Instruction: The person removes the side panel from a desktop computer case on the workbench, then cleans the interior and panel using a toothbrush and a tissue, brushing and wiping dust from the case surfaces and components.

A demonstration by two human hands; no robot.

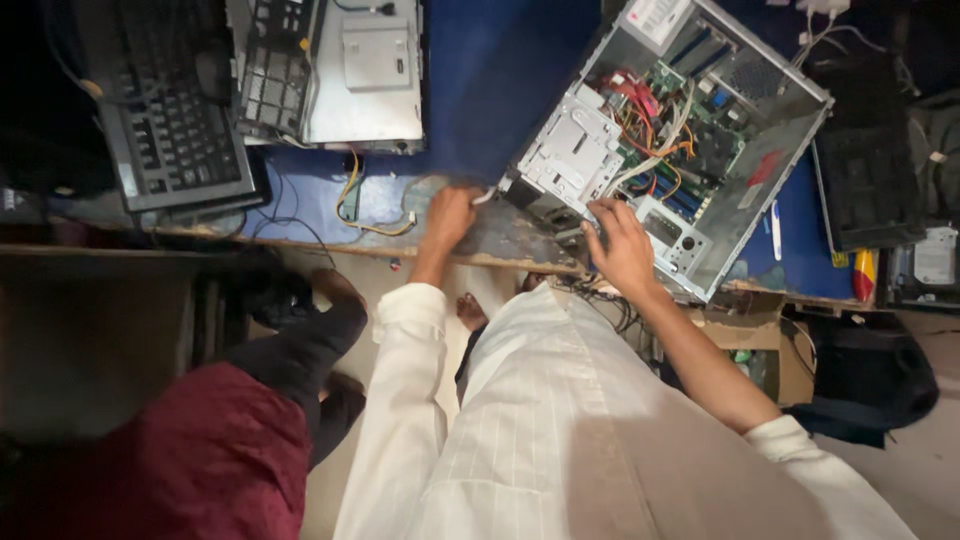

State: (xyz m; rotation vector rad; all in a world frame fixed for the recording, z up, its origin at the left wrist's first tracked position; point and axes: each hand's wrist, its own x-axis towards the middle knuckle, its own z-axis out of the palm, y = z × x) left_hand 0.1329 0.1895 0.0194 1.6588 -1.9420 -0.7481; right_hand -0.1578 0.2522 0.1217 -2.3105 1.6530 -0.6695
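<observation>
An opened computer case (690, 130) lies at the surface's (500, 70) front edge. The left hand (450, 215) pinches a white plug (487, 197) at the case's corner; the right hand (622, 245) rests with fingers spread on its front frame. A keyboard (175, 130) sits far left.

Your left hand (449, 217) fingertips are hidden against the computer case (668, 140) corner; grip unclear. Right hand (622, 246) covers the case's front edge. Keyboard (175, 120) is cut by the top edge; dark right-side gear is unreadable.
</observation>
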